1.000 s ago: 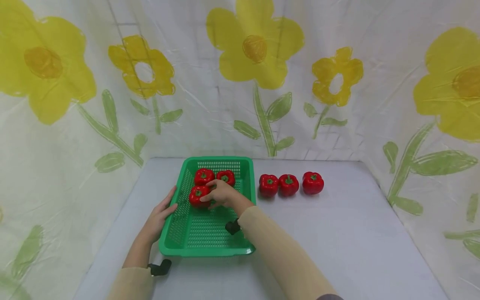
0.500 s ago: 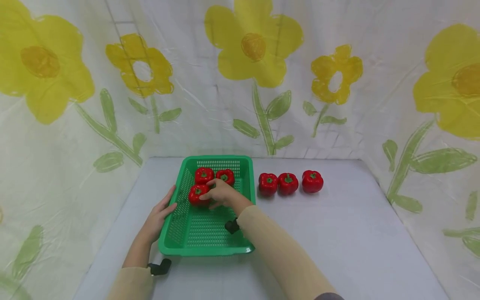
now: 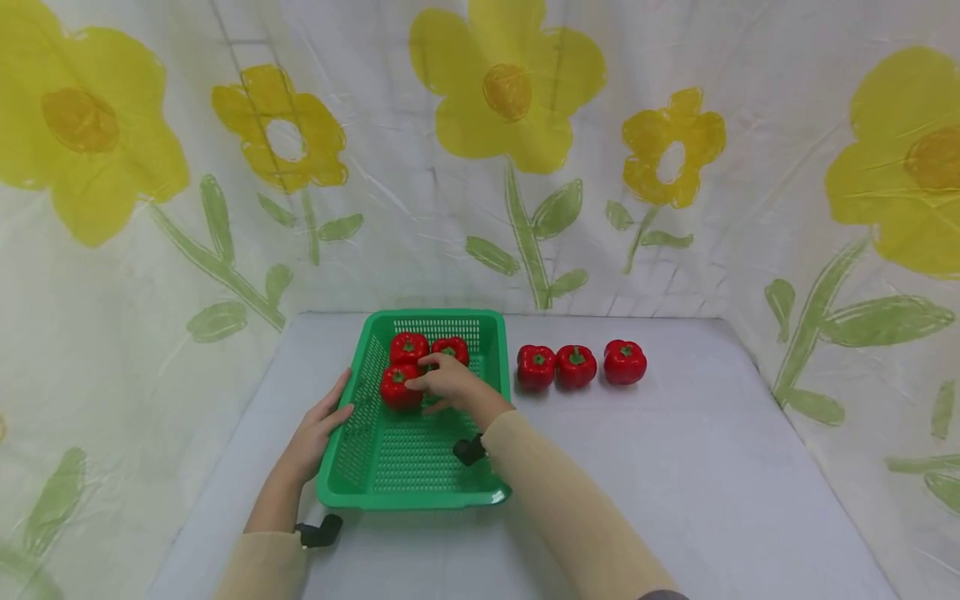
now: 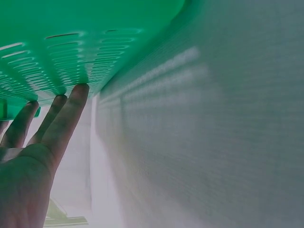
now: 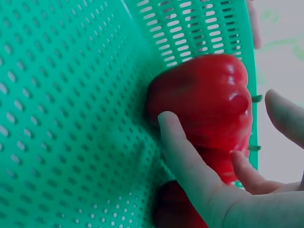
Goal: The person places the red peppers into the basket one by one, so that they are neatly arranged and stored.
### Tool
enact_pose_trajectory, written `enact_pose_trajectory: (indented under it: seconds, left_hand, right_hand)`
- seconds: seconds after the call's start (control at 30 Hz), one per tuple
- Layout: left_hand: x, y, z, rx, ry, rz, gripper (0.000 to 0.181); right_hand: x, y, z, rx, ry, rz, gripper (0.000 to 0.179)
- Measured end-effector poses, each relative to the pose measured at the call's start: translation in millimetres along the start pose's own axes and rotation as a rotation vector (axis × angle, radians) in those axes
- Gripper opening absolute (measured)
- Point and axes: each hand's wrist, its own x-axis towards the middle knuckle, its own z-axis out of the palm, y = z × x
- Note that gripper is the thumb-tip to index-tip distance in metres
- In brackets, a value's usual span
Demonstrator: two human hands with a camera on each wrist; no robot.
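A green perforated plastic basket [image 3: 412, 502] holds three red bell peppers, two at the back and one front bell pepper [image 3: 397, 388] on the left. My right hand [image 3: 453, 385] is inside the basket, just right of that front pepper, fingers spread and not closed round it. In the right wrist view one fingertip overlaps the pepper's side, while the other fingers stand apart from it. From outside, my left hand [image 3: 313, 437] rests along the basket's left side; the left wrist view shows its straight fingers [image 4: 61, 126] against the slotted wall.
On the white table [image 3: 660, 483], right of the basket, three more red bell peppers stand in a row: a left pepper [image 3: 536, 368], a middle pepper [image 3: 576, 367] and a right pepper [image 3: 625, 363]. A flowered curtain [image 3: 420, 250] hangs behind the table.
The front pepper has shifted slightly back towards the rear peppers. My right hand has drawn a little to the right, away from it. My left hand stays at the basket's side.
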Motion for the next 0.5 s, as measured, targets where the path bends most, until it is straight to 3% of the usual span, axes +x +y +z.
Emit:
enact_pose_trajectory:
  seconds: [0.5]
  left_hand:
    - [-1.1,2.2,1.7,0.015,0.003,-0.016,0.060]
  right_hand:
    - [-15.3,-10.9,-8.4,-0.022,-0.038,-0.014,0.056]
